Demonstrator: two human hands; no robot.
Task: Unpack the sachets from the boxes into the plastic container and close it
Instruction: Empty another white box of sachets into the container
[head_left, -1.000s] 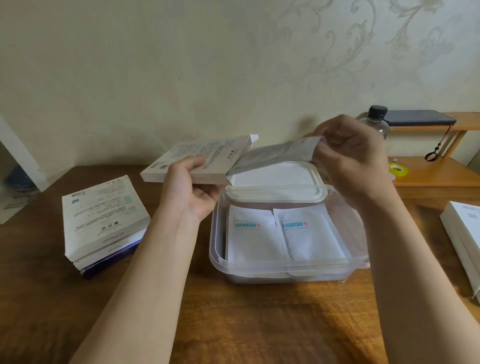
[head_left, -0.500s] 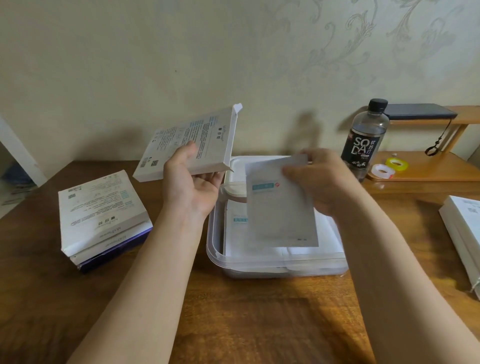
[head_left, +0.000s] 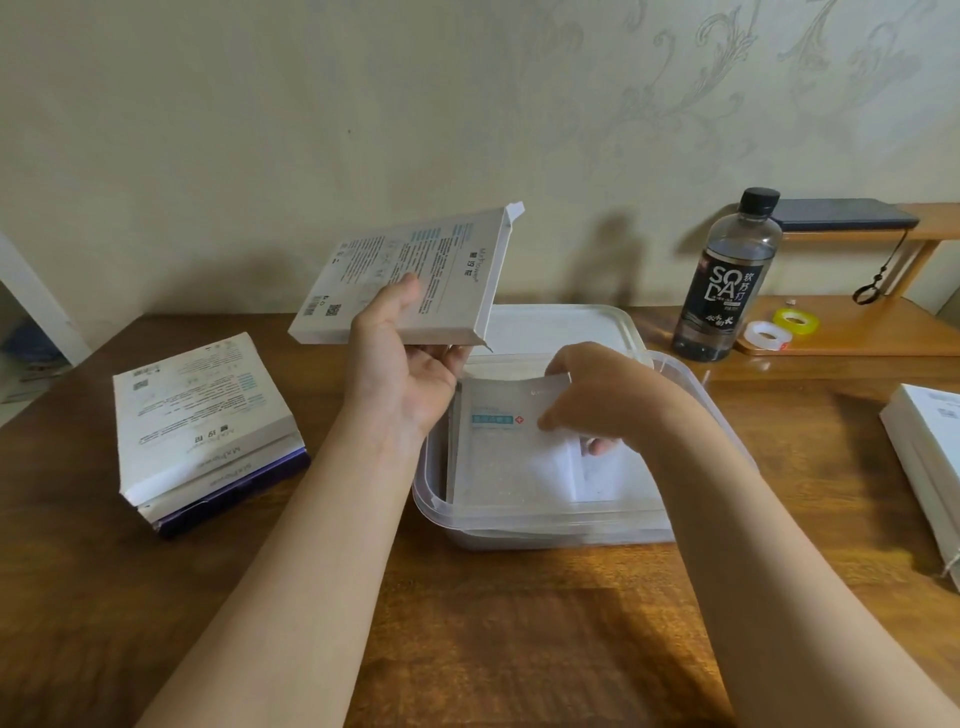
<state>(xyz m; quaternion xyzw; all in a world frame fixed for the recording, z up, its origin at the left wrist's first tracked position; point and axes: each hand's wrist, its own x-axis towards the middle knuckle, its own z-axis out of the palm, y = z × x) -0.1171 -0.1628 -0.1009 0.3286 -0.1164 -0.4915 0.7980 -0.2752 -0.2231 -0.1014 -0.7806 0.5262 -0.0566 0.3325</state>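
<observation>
While the left hand (head_left: 400, 364) grips the tilted box (head_left: 415, 275) up left, the right hand (head_left: 597, 400) pinches a sachet (head_left: 498, 457) low inside the plastic container (head_left: 545, 525). Its long axis runs near-to-far.

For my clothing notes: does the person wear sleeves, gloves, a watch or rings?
Nothing worn shows. The left hand and right hand have no gloves; both forearms are bare, no sleeve in view; neither wrist has a watch. No ring shows, though some fingers are hidden.

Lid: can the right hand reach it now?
Probably, once freed: the right hand pinches a sachet. The lid lies just behind the container; only the box overhangs its left edge.
</observation>
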